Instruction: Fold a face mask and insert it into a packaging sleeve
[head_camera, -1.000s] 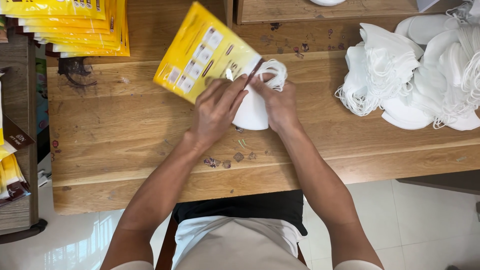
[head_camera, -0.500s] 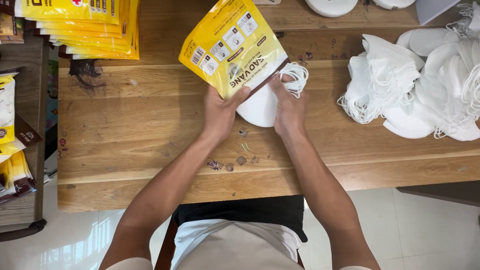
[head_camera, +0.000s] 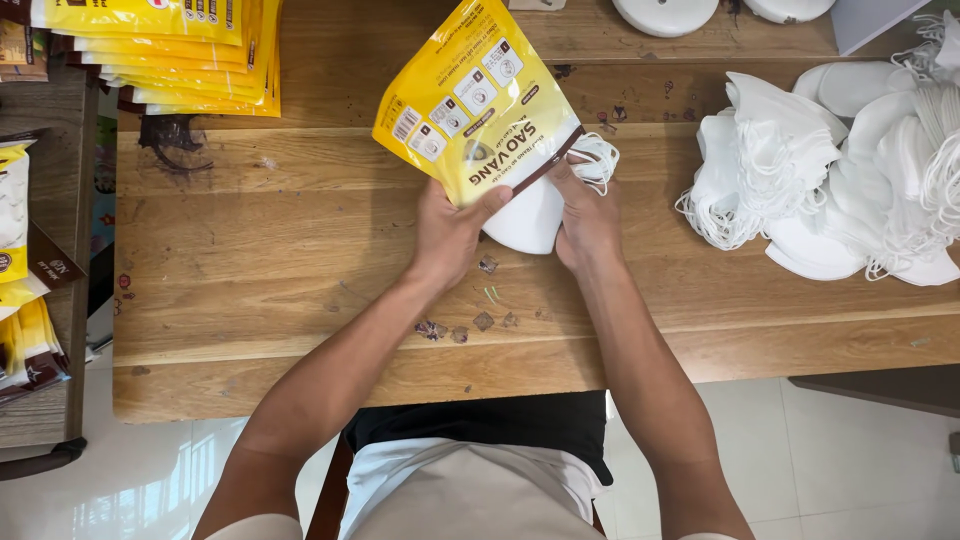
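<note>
A yellow printed pouch (head_camera: 470, 100) is held tilted above the wooden table (head_camera: 300, 270), its open mouth facing me. My left hand (head_camera: 450, 230) grips the pouch's lower edge with the thumb on its front. A stack of white face masks (head_camera: 530, 215) sticks halfway into the pouch mouth. My right hand (head_camera: 585, 215) holds those masks from the right, with their white ear loops (head_camera: 598, 155) bunched above my fingers.
A big heap of loose white masks (head_camera: 840, 170) lies at the right. A stack of yellow pouches (head_camera: 170, 50) sits at the back left. More packets (head_camera: 25, 290) rest on a side surface at far left. Two white round objects (head_camera: 665, 12) stand at the far edge.
Both hands have stayed together at the table's middle. The pouch has been raised and turned more upright, and the masks sit deeper in its mouth.
</note>
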